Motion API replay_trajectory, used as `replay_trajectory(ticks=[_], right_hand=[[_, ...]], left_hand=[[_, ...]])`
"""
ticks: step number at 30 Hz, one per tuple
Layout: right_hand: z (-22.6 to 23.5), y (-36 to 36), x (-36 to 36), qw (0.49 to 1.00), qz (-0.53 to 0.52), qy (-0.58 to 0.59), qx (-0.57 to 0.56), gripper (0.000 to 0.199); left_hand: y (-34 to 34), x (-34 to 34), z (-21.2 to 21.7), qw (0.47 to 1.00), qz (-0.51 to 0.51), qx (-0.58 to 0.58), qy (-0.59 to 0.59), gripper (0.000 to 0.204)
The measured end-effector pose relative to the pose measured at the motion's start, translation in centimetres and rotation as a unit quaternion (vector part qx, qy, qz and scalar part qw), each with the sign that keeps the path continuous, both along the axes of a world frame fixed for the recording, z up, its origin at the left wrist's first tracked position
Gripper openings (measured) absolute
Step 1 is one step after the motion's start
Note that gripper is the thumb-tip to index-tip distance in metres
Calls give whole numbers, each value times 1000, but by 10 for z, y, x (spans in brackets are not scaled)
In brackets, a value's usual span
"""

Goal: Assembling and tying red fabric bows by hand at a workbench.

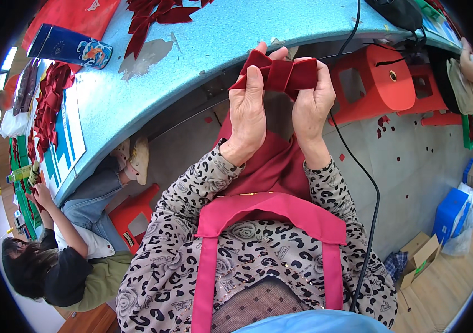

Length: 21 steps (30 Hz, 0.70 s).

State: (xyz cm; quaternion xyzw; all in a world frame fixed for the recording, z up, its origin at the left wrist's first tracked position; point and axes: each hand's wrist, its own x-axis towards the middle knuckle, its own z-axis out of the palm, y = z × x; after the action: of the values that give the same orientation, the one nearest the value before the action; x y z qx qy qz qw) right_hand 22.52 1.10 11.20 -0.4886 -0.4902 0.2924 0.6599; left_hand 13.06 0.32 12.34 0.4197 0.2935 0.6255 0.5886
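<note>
Both my hands hold a dark red velvet bow (pixel 281 74) up in front of me, just off the edge of the blue table (pixel 203 50). My left hand (pixel 247 108) pinches the bow's left loop, thumb across the front. My right hand (pixel 311 100) grips the right loop and the middle fold. A dark red cloth (pixel 272 166) lies in my lap below the hands, above a pink apron (pixel 270 208) over my patterned sleeves.
More red velvet bows (pixel 153 16) and pieces (pixel 51 102) lie on the table, with a blue patterned box (pixel 70 47). A person (pixel 64 255) sits at my left. Red plastic stools (pixel 378 77) stand on the floor, a black cable (pixel 367 183) hangs down, and boxes (pixel 450 213) sit at the right.
</note>
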Motion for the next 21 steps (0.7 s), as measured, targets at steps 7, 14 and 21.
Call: replay_trajectory(ticks=[7,14,21], right_hand=[[-10,6,-25,998,-35,-23,46,19],[-17,12,-50,993,-81,54,63,18],[-6,4,-49,997,-28,-28,70,18]], left_hand=[[6,-19,-6,998,15,-34,-52,57],[14,-29,4,981,-5,-91,-172,59],[11,-46,-7,997,32,68,-21,57]])
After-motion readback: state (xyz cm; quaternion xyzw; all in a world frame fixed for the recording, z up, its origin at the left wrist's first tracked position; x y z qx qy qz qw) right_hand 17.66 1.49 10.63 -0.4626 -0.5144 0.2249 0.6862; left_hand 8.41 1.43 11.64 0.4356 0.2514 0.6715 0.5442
